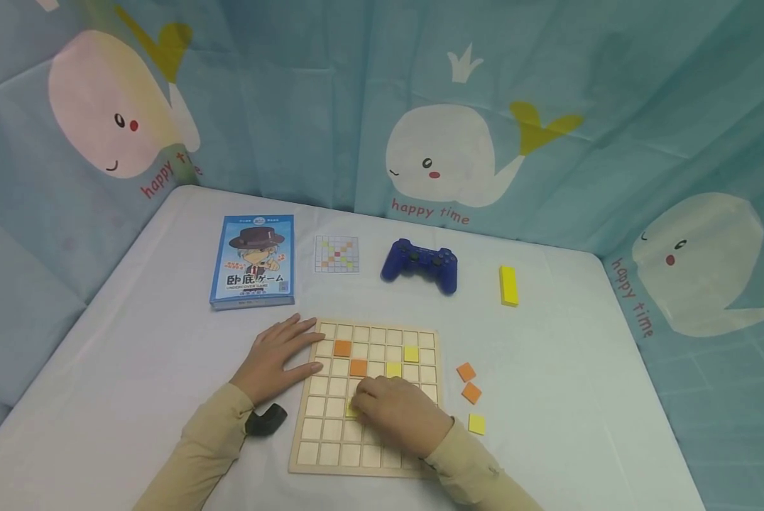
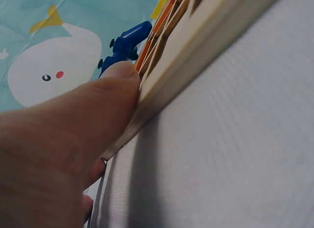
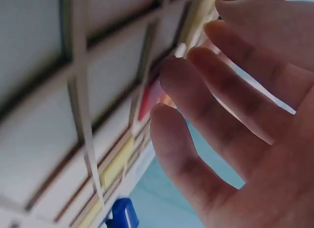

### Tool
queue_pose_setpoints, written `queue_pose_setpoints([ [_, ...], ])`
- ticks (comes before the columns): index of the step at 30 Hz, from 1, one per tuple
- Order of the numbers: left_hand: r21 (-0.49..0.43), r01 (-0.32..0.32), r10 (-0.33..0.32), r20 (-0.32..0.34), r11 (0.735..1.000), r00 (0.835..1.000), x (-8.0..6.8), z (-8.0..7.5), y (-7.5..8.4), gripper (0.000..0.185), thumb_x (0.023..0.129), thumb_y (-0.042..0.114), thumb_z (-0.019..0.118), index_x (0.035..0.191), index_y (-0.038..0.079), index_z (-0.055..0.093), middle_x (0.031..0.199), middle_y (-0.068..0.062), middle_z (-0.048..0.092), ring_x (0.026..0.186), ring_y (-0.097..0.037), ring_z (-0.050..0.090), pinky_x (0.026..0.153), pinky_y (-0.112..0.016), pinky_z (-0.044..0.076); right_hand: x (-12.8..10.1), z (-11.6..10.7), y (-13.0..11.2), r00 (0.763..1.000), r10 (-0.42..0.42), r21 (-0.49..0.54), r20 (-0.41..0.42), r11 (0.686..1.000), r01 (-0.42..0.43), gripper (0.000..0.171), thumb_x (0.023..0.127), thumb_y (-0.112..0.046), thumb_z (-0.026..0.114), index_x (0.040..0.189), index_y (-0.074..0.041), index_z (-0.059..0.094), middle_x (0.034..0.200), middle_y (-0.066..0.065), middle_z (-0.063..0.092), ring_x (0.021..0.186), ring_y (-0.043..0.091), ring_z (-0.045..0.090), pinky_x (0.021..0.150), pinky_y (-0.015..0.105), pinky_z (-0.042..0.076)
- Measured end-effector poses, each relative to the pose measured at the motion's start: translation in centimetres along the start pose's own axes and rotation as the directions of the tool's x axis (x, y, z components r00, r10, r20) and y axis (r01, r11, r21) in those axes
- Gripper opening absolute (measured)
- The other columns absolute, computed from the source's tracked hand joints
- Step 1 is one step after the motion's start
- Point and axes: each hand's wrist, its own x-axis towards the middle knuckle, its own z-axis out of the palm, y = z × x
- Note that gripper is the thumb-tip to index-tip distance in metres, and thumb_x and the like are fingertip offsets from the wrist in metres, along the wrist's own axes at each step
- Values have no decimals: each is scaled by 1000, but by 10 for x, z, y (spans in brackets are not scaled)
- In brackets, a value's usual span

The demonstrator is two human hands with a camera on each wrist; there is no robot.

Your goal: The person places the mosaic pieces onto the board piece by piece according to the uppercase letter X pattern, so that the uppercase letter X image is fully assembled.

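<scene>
A wooden grid board lies on the white table with orange tiles and yellow tiles in some of its squares. My left hand rests at the board's left edge, fingers spread, thumb on the rim. Over the middle of the board is my right hand, its fingertips down at a yellow tile they partly cover. In the right wrist view the fingers are gently bent and a red tile shows behind them. The hand hides several squares.
Loose orange tiles and a yellow tile lie right of the board. Behind it are a blue game box, a pattern card, a blue game controller and a yellow block. Curtains hang around the table.
</scene>
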Motion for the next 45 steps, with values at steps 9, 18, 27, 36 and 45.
queue_pose_setpoints([
  [9,6,7,-8,16,1000,1000,0,-1,2,50,85,48,67,130,25,59,149,-1,43,143,-31,26,113,-58,20,-49,-18,23,987,151,76,-51,986,-147,22,84,-19,74,103,-20,63,101,-7,61,83,8,60,68,23,52],
  [18,5,10,-10,16,1000,1000,0,-3,4,51,85,47,67,130,25,59,149,-2,43,143,-31,26,113,-58,20,-109,-22,38,951,248,130,-183,965,-227,30,73,-5,78,96,-15,64,96,-8,59,79,7,57,70,21,51],
  [27,8,18,-19,23,1000,1000,1,-3,5,51,85,47,67,130,24,59,149,-2,43,143,-31,26,113,-58,20,-144,-14,37,898,419,87,-130,908,-411,24,75,-12,80,93,-19,65,101,-9,61,89,6,59,76,25,54],
  [36,10,22,-22,21,1000,1000,-1,0,2,51,85,47,67,131,24,59,149,-2,43,143,-31,26,113,-58,20,-153,-13,31,852,522,70,44,849,-524,31,75,-11,81,98,-23,64,107,-9,59,96,6,59,80,26,56],
  [45,2,12,-12,13,1000,1000,-1,-1,3,51,85,46,67,131,24,59,149,-2,43,143,-31,26,113,-58,20,-153,-13,31,818,572,62,68,816,-575,37,73,-4,81,99,-23,63,103,-14,58,93,2,58,81,24,55],
])
